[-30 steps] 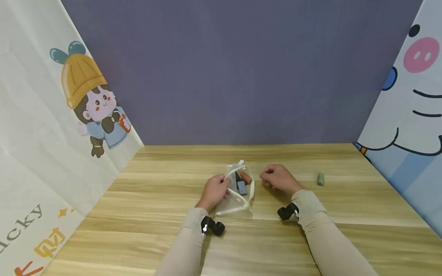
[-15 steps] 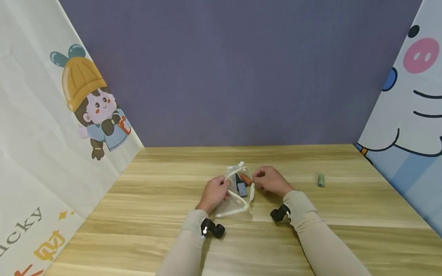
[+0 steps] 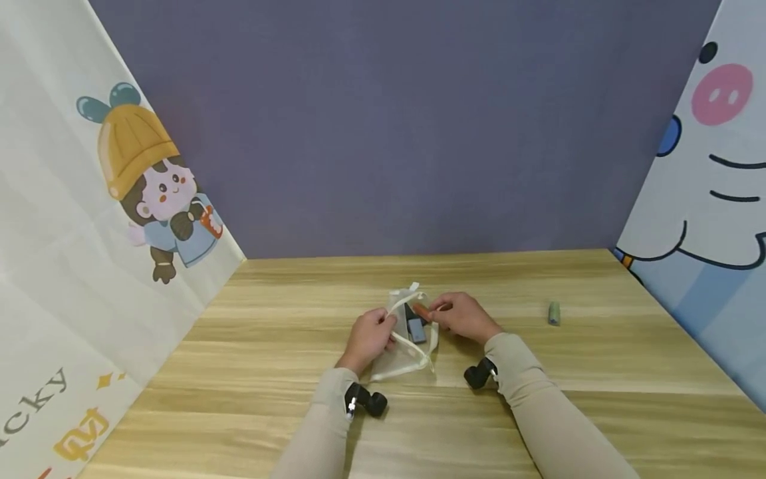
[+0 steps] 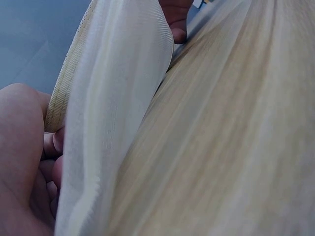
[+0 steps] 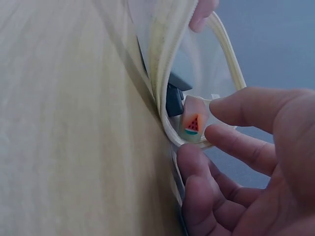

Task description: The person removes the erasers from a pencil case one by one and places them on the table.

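A translucent white mesh pouch (image 3: pixel 395 359) with cream edging and a zipper lies unfastened on the table. My left hand (image 3: pixel 368 336) grips its left edge near the mouth. Inside are a small orange block (image 3: pixel 421 311), a grey-blue block (image 3: pixel 417 330) and a dark piece (image 5: pixel 174 101). The orange block shows a watermelon-slice picture (image 5: pixel 192 126) in the right wrist view. My right hand (image 3: pixel 463 316) is at the pouch's right side, with thumb (image 5: pixel 221 106) and index fingertips right at the orange block and a gap between them. The other fingers curl outside the rim.
A small green cylinder-like piece (image 3: pixel 554 313) lies on the wood-grain table (image 3: pixel 287 346), right of the right hand. A dark grey-purple panel (image 3: pixel 419 133) stands behind the table. Printed panels with cartoon figures rise at the left and right.
My right hand has moved left from beside the pouch to its mouth, fingertips reaching the orange block. The left hand keeps its hold on the pouch.
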`<state>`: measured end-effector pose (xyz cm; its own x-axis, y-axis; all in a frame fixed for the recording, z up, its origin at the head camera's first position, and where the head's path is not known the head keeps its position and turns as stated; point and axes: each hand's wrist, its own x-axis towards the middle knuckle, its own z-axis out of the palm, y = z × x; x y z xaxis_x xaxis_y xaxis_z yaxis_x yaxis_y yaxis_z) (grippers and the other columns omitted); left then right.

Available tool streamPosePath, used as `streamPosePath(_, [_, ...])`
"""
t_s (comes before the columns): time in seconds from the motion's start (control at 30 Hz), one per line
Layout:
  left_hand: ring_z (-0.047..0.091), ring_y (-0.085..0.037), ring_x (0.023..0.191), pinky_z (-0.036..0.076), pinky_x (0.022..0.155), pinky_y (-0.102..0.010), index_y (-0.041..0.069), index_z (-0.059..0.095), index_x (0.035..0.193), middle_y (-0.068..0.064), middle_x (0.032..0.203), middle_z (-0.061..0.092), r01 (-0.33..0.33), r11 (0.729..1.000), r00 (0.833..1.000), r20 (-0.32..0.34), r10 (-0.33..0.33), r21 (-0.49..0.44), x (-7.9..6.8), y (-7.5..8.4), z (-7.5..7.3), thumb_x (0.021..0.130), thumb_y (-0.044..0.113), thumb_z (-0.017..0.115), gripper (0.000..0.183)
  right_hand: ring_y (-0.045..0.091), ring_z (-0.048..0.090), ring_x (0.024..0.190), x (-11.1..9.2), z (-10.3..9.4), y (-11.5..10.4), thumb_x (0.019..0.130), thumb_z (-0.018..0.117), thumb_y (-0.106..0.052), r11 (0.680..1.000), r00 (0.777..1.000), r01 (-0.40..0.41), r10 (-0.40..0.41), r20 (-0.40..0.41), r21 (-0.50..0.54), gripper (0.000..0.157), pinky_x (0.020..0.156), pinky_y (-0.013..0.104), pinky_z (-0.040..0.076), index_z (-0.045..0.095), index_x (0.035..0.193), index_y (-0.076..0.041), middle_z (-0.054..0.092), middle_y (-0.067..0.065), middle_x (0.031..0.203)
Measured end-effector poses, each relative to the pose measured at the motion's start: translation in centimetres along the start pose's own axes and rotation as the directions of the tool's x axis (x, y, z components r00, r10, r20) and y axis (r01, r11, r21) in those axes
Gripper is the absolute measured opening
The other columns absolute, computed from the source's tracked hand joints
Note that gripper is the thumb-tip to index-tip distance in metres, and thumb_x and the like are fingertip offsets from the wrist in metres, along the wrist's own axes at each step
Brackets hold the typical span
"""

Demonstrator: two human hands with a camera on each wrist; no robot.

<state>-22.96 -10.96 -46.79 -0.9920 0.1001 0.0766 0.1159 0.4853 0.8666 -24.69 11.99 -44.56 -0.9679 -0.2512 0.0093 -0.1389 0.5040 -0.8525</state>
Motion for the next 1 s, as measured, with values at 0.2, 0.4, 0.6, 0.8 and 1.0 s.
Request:
streamPosePath(0.2, [0.063, -0.017, 0.054, 0.05, 0.055, -0.034, 0.012, 0.059, 0.075, -0.002, 0.063, 0.065, -0.005, 1.0, 1.0, -0.013, 0.005, 0.009, 0.0, 0.03, -0.03, 0.099, 0.03, 0.058, 0.031, 0.017, 0.065, 0.073, 0.14, 0.17, -0.26, 0.094, 0.071, -0.021, 0.997, 1.0, 0.009, -0.01, -0.006, -0.082, 0.02, 0.065, 0.034, 0.052, 0.074, 0.11, -0.009, 0.072, 0.005, 0.098])
streamPosePath(0.4, [0.062, -0.018, 0.054, 0.049, 0.055, -0.034, 0.012, 0.058, 0.075, -0.002, 0.063, 0.065, -0.014, 1.0, 1.0, -0.006, 0.014, 0.008, 0.1, -0.1, -0.03, 0.1, 0.03, 0.058, 0.031, 0.016, 0.063, 0.072, 0.04, 0.51, -0.16, 0.095, 0.071, -0.022, 0.994, 1.0, 0.005, -0.007, -0.017, -0.113, 0.019, 0.064, 0.033, 0.05, 0.076, 0.107, -0.009, 0.072, 0.002, 0.093])
streamPosePath(0.6, [0.062, -0.018, 0.054, 0.048, 0.054, -0.033, 0.012, 0.057, 0.075, -0.002, 0.063, 0.064, -0.018, 1.0, 1.0, -0.005, 0.018, 0.004, 0.07, -0.13, -0.04, 0.1, 0.03, 0.058, 0.031, 0.017, 0.062, 0.071, -0.2, 0.56, -0.36, 0.094, 0.071, -0.023, 0.993, 1.0, -0.007, 0.004, -0.027, -0.116, 0.017, 0.064, 0.033, 0.05, 0.076, 0.103, -0.01, 0.07, 0.001, 0.088])
streamPosePath(0.8, [0.061, -0.018, 0.054, 0.047, 0.054, -0.033, 0.012, 0.057, 0.074, -0.002, 0.062, 0.064, -0.02, 1.0, 1.0, -0.011, 0.02, 0.005, 0.06, 0.12, -0.08, 0.1, 0.03, 0.058, 0.031, 0.017, 0.06, 0.07, -0.23, 0.48, -0.53, 0.093, 0.073, -0.029, 0.99, 0.999, -0.027, 0.021, -0.044, -0.136, 0.019, 0.063, 0.032, 0.048, 0.075, 0.098, -0.011, 0.069, 0.001, 0.084])
streamPosePath(1.0, [0.061, -0.017, 0.054, 0.047, 0.054, -0.032, 0.012, 0.057, 0.074, -0.002, 0.061, 0.063, -0.01, 1.0, 1.0, -0.014, 0.01, 0.01, -0.11, -0.04, 0.02, 0.099, 0.03, 0.058, 0.031, 0.018, 0.058, 0.073, -0.37, 0.72, -0.43, 0.091, 0.074, -0.028, 0.987, 0.998, -0.035, 0.025, -0.063, -0.154, 0.019, 0.064, 0.033, 0.047, 0.074, 0.097, -0.01, 0.068, 0.002, 0.088])
